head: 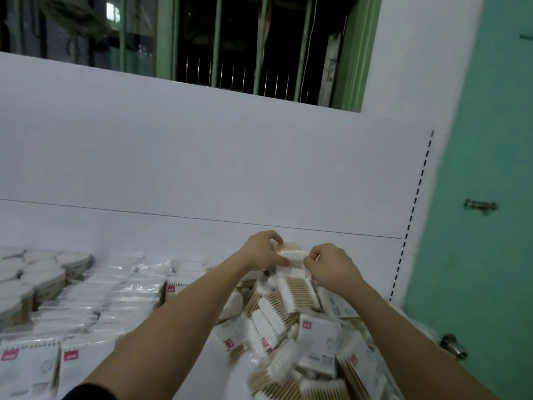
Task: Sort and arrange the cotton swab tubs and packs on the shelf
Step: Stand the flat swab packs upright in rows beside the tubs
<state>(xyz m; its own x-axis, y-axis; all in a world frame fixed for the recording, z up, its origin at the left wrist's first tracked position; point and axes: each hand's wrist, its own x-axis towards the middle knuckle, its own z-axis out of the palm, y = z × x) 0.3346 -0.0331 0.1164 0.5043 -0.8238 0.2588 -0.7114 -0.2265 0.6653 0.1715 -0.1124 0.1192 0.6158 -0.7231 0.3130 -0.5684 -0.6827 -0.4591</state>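
At the back of the shelf (202, 232), above the messy pile (291, 327), my left hand (264, 249) and right hand (328, 265) pinch one swab pack (292, 252). I should hold it flat and set it beside the neat rows (115, 287).

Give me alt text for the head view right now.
Both hands, left hand and right hand, grip one cotton swab pack above a jumbled pile of packs on the white shelf. Neat pack rows and round tubs lie left.

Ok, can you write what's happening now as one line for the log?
step: sorting | left hand and right hand: both gripping one clear pack of white cotton swabs | place: above jumbled pile of wooden-stick swab packs
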